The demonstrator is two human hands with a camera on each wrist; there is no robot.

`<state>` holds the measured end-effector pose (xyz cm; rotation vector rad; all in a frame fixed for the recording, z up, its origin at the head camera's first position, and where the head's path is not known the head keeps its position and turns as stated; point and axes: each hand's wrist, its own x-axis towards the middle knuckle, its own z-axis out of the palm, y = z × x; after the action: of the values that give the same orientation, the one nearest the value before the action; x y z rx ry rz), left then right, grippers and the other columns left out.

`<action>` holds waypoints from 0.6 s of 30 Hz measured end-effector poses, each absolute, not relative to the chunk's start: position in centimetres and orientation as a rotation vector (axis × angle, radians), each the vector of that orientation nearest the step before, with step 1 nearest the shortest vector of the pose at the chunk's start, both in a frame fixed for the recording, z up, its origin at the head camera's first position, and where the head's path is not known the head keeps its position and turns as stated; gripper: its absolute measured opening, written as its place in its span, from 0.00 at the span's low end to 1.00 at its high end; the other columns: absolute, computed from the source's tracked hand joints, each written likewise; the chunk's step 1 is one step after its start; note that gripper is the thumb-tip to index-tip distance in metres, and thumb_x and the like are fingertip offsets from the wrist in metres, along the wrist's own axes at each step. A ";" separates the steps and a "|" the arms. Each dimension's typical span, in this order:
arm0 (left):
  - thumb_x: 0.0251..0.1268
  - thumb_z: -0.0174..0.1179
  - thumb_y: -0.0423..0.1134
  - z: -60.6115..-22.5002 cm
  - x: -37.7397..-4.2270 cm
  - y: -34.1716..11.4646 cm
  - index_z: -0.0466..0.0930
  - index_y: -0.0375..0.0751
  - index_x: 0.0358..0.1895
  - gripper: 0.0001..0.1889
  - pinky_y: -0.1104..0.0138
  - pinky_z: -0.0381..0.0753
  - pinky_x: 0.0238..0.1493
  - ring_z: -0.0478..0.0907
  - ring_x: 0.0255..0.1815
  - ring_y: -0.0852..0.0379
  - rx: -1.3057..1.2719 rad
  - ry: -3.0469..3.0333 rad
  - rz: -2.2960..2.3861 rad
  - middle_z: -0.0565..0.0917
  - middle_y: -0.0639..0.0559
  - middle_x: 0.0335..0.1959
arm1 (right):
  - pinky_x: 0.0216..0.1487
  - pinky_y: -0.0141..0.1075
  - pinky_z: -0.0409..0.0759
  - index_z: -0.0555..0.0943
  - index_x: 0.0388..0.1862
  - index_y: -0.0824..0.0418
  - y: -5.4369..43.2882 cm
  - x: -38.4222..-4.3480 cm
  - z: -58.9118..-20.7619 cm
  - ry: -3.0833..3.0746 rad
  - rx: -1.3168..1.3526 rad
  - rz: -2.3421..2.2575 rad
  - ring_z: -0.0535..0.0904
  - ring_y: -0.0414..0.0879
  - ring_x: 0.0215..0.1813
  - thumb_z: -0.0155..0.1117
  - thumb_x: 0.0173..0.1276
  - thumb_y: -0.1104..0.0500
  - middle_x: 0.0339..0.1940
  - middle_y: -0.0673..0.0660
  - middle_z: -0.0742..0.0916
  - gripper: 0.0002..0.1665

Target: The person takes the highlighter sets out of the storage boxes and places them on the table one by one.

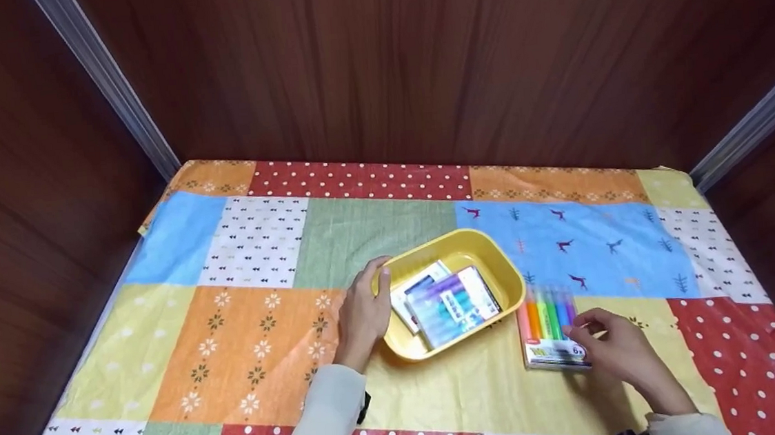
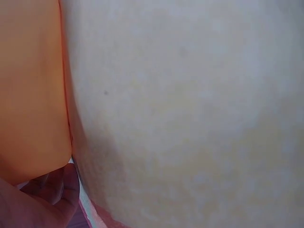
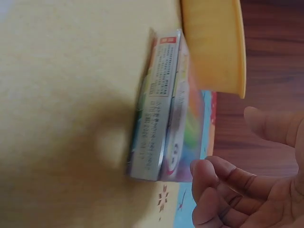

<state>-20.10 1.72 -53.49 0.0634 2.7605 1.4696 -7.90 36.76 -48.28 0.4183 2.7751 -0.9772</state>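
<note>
A yellow plastic bin (image 1: 496, 259) stands on the patchwork cloth, holding a blue-purple patterned flat box (image 1: 445, 313) over a white flat item (image 1: 401, 305). My left hand (image 1: 366, 312) grips the bin's left end, thumb over the rim. In the left wrist view that hand (image 2: 52, 199) is at the bin's lower corner. Right of the bin lies a clear pack of highlighter pens (image 1: 546, 319) in several colours. My right hand (image 1: 616, 348) hovers at the pack's right edge. In the right wrist view its thumb is spread from loosely bent fingers, fingertips beside the highlighter pack (image 3: 154, 109).
The patchwork cloth (image 1: 273, 351) covers the table. Dark wood-grain panels (image 1: 382, 66) rise behind it and at both sides, with metal strips (image 1: 116, 87) along the corners.
</note>
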 end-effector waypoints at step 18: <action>0.81 0.39 0.60 -53.5 -20.1 1.5 0.71 0.70 0.69 0.21 0.58 0.75 0.37 0.83 0.49 0.45 0.054 2.739 1.459 0.81 0.52 0.63 | 0.33 0.33 0.77 0.80 0.54 0.65 35.0 -9.8 -46.9 2.803 0.235 -0.992 0.81 0.44 0.36 0.64 0.73 0.49 0.39 0.57 0.87 0.22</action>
<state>-20.15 1.55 -53.51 0.0540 2.7388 1.4593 -9.83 35.00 -46.88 0.2347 2.8033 -0.9923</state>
